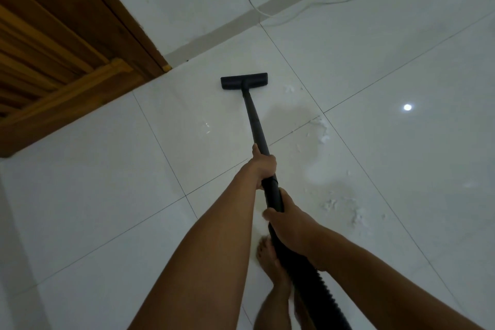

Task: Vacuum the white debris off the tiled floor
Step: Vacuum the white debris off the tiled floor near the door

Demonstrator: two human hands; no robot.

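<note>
A black vacuum wand (256,123) runs from my hands to its flat floor head (244,81), which lies on the white tiled floor (107,174) near the wall. My left hand (262,166) grips the wand higher up. My right hand (284,222) grips it lower, where the ribbed hose (318,292) begins. White debris lies to the right of the wand: a small patch (290,88) beside the head, a clump (322,128) on a grout line, and scattered bits (345,206) close to my right hand.
A wooden door and frame (67,48) fill the upper left. A white cable (267,12) trails along the wall base at the top. My bare feet (270,257) stand under the hose. A light reflection (407,107) shines on a tile at the right.
</note>
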